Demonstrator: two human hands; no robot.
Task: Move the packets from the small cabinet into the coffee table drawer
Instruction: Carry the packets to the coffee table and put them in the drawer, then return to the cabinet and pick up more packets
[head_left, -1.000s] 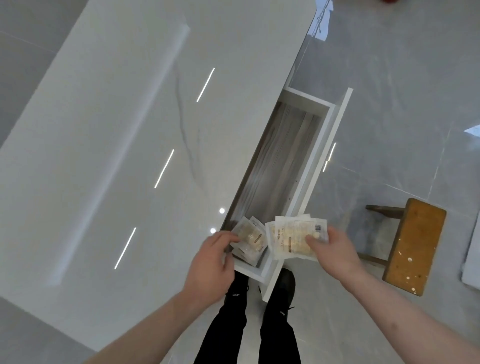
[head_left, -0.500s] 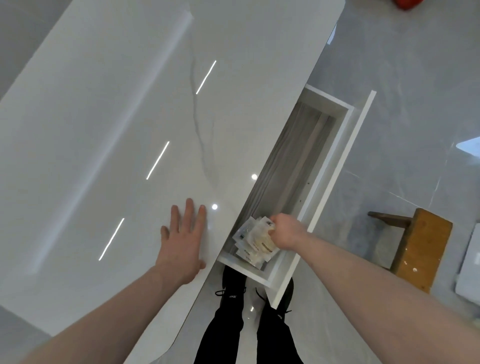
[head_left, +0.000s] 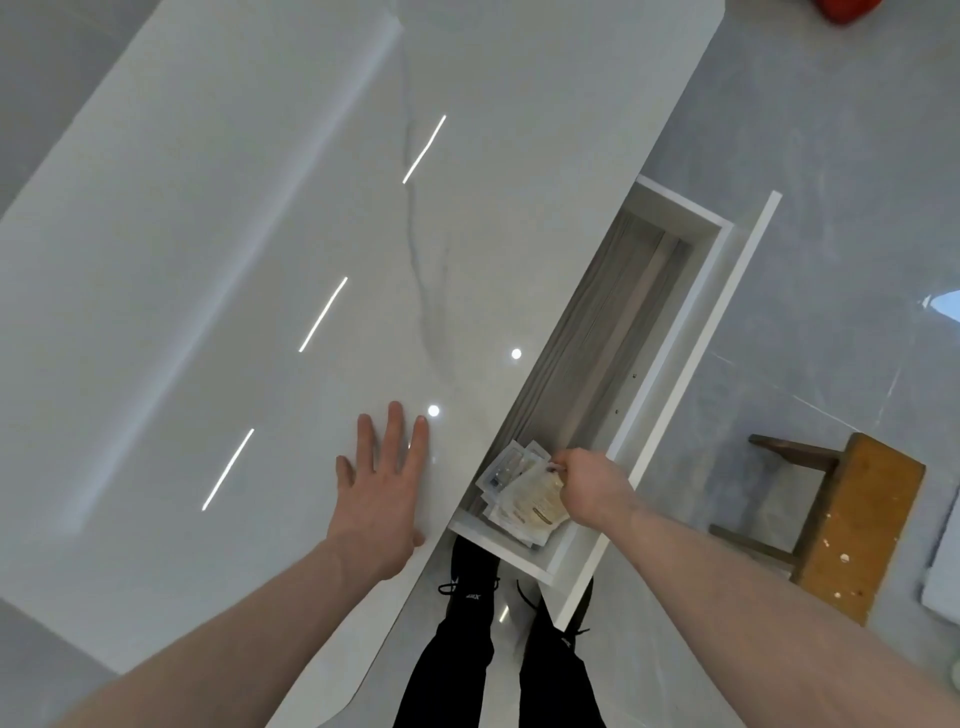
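Glossy grey tiled floor (head_left: 810, 130), wooden stool (head_left: 857, 525) at right; ceiling-light reflections

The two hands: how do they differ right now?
The left hand lies flat with straight fingers on the glossy white table top; the right hand is curled, reaching into the open white drawer onto the pale packets. Both are bare.

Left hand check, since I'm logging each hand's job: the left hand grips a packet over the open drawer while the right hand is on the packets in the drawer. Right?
Not quite. In the head view the left hand holds no packet; it rests flat, fingers spread, on the coffee table top. The right hand is indeed on the packets in the open drawer.
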